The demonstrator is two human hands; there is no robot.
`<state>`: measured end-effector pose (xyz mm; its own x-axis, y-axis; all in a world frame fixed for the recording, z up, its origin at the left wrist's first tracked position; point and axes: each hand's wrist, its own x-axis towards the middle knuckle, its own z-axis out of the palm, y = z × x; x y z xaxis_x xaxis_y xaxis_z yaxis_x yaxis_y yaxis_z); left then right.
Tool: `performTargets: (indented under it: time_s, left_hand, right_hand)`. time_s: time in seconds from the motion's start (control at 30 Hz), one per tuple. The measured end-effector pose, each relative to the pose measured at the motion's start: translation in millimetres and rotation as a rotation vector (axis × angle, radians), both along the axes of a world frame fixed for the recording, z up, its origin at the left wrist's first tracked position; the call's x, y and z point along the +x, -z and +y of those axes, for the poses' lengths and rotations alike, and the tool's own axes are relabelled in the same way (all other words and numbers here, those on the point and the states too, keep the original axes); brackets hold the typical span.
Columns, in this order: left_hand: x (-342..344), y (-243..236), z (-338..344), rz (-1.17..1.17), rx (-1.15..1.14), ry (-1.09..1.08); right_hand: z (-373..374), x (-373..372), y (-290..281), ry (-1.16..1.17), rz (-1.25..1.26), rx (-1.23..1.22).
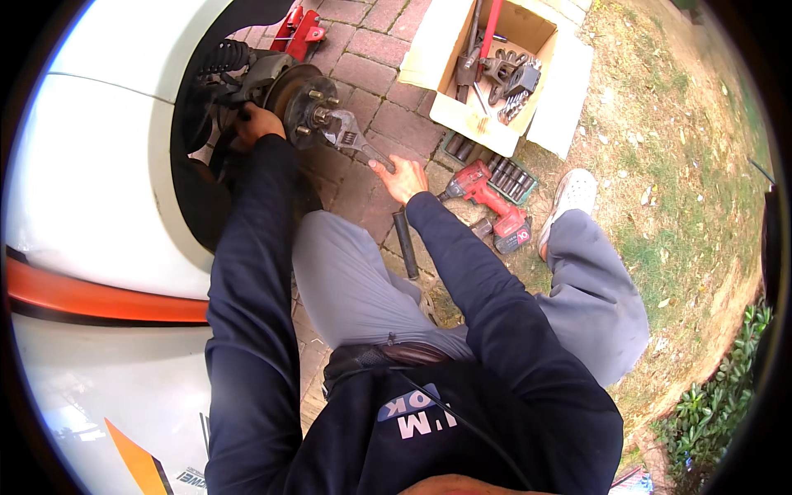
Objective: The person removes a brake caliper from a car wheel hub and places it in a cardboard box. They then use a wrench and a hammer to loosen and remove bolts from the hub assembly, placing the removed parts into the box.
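A metal adjustable wrench (350, 137) has its jaws at the centre of the wheel hub (310, 107), among the studs. My right hand (402, 178) is closed round the end of its handle. My left hand (260, 125) reaches into the wheel well behind the rusty brake disc (286, 89). Its fingers are hidden there, beside the suspension parts, so what they touch does not show. A dark coil spring (224, 58) sits above that hand.
A white vehicle body (107, 165) fills the left. A red jack (299, 35) stands beyond the hub. To the right are a cardboard box (470, 120) of tools, a red cordless impact wrench (492, 198), a socket set (511, 179) and a black tube (405, 244) on brick paving.
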<state>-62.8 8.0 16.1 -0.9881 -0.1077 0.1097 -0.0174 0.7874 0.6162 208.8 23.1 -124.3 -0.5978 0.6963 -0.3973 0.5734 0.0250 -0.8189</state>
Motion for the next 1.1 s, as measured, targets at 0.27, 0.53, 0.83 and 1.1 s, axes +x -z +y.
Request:
performTargets:
  time_s: [0.27, 0.53, 0.83, 1.1]
  left_hand:
    - [58.3, -3.1, -17.2, 0.687, -0.32, 0.917]
    - [41.9, -8.8, 4.4, 0.496, -0.52, 1.313]
    - [27.2, -13.2, 18.1, 0.366, -0.463, 1.465]
    - [24.4, -7.8, 29.0, 0.325, -0.414, 1.43]
  right_hand:
    - [-12.8, -19.6, 27.6, 0.074, 0.126, -0.102]
    - [22.1, -39.3, 51.8, -0.104, 0.177, -0.171]
    - [-2.0, -53.0, 38.4, -0.057, 0.289, -0.408]
    - [-48.9, -77.7, 42.6, 0.255, 0.243, -0.241]
